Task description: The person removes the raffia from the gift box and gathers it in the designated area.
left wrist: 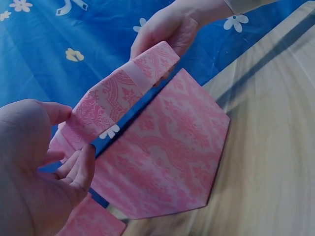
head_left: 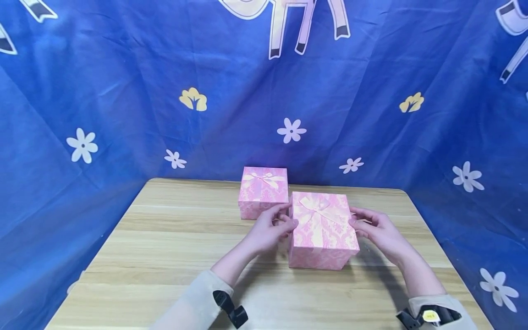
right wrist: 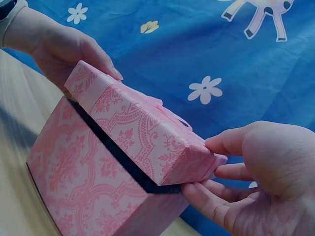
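Note:
A pink patterned gift box lid (head_left: 330,229) with a pale ribbon bow is held by both hands, one at each side. In the wrist views the lid stands tilted just above the box base (left wrist: 167,152), with a gap between them along the near side. My left hand (head_left: 270,229) pinches the lid's left edge between thumb and fingers. On the opposite edge, my right hand (head_left: 379,231) grips the lid the same way, fingertips near the rim (right wrist: 167,182). The base rests on the table; its inside is mostly hidden, with only a dark strip showing.
A smaller pink gift box (head_left: 264,188), with its own bow, stands behind and left of the larger one, close to my left hand. Beneath lies a wooden table (head_left: 165,256). A blue cloth (head_left: 239,114) with flowers and animals hangs at the back and sides.

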### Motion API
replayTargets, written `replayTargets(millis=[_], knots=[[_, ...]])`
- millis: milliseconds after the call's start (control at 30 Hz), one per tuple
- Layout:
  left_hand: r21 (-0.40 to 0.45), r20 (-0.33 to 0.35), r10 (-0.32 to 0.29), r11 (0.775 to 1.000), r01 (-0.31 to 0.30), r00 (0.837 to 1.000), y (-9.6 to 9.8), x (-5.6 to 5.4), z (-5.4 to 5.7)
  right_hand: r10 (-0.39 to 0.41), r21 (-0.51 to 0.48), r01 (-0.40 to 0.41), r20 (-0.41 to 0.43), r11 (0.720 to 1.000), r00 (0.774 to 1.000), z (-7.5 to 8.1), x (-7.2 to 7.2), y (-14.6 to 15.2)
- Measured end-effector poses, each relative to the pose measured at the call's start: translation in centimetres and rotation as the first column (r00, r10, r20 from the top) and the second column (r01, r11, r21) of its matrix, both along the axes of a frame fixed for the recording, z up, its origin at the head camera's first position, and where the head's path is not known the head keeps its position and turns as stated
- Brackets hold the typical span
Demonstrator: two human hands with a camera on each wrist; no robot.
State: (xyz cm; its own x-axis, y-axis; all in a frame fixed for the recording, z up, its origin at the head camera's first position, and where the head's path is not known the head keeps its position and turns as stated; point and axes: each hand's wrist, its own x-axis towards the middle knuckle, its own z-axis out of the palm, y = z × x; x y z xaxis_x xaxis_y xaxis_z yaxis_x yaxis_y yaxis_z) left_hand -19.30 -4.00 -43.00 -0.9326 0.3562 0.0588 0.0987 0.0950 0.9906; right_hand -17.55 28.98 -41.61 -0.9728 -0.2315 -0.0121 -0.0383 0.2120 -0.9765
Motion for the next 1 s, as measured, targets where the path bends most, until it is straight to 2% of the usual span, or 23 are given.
replayTargets(millis=[267,433,567,767,1000], knots=[[-0.007,-0.069,0.003,1.0,-0.003,0.998,-0.2,0.0,1.4,0.01,0.022,-0.008,-0.083,1.0,0.997,0.9,0.1,0.2],[-0.06,-0.125,0.028,0.998,-0.036,0.992,-0.3,-0.1,2.4,0.022,-0.006,-0.023,-0.122,1.0,0.992,1.5,0.0,0.2],[-0.06,-0.163,0.045,0.997,-0.055,0.986,-0.3,-0.3,2.9,0.017,-0.043,-0.025,-0.163,0.999,0.986,2.0,0.0,0.1],[-0.046,-0.239,0.093,0.993,-0.107,0.967,-0.3,-0.3,3.6,-0.047,-0.118,0.021,-0.219,0.993,0.975,2.4,-0.1,-0.5],[0.02,-0.307,0.133,0.991,-0.133,0.942,-0.2,0.0,4.2,-0.133,-0.244,0.074,-0.237,0.967,0.962,2.8,0.0,-1.6]])
